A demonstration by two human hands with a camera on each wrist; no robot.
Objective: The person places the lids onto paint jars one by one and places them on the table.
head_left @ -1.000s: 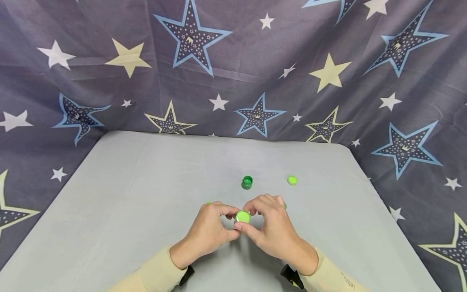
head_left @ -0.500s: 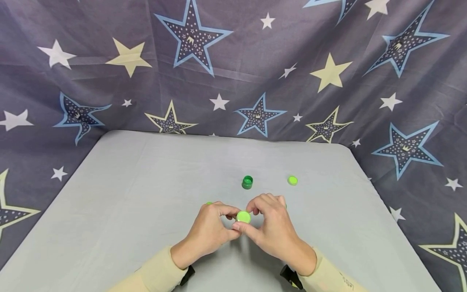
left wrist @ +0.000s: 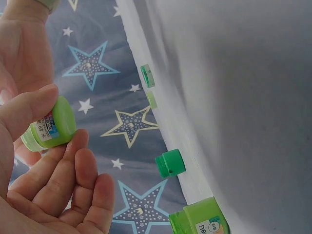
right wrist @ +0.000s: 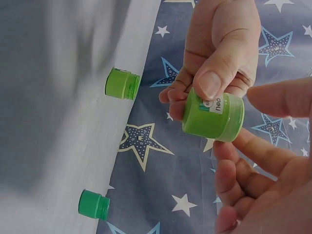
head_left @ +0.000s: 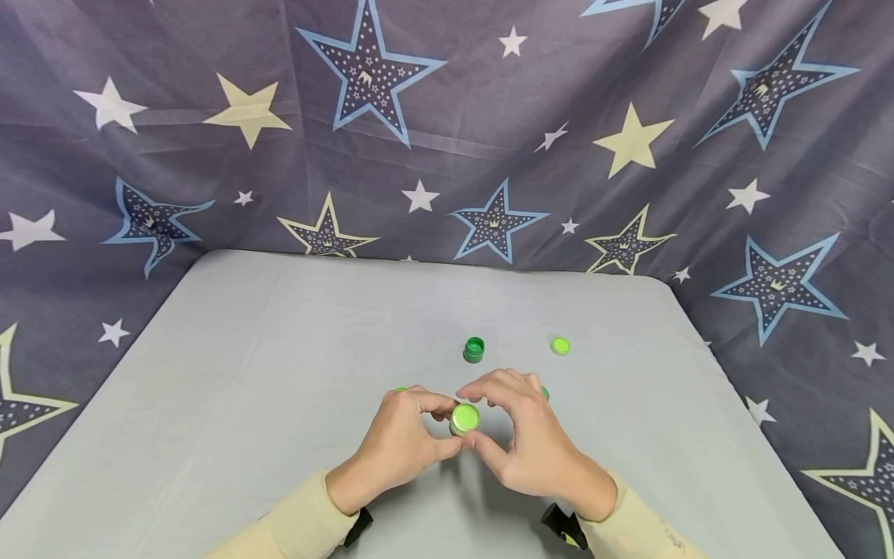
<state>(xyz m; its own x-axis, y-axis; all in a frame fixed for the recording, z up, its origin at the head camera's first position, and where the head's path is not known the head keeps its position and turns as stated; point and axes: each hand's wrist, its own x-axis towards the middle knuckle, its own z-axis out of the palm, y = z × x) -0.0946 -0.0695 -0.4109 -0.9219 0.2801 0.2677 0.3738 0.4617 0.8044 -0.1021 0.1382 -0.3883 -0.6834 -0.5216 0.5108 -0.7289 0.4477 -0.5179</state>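
Observation:
My left hand (head_left: 401, 431) holds a light green paint jar (head_left: 464, 419) between thumb and fingers, above the table near its middle. In the right wrist view the left thumb (right wrist: 212, 83) presses on the jar's printed label. A pale, see-through screw cap (right wrist: 231, 117) sits on the jar and faces my right hand. My right hand (head_left: 524, 431) is spread around that cap. In the right wrist view a gap shows between its thumb (right wrist: 273, 100) and the cap, while its fingertips lie close beneath the cap's edge.
An uncapped dark green jar (head_left: 473, 349) stands beyond the hands, with a light green cap (head_left: 560, 346) to its right. A green cap (left wrist: 147, 76) is mostly hidden behind my right hand in the head view. Another uncapped light green jar (right wrist: 122, 83) stands behind my left hand.
My right fingers and thumb, earlier at the cap, have spread away from it, uncovering more of the jar. The left hand keeps its hold, almost unmoved.

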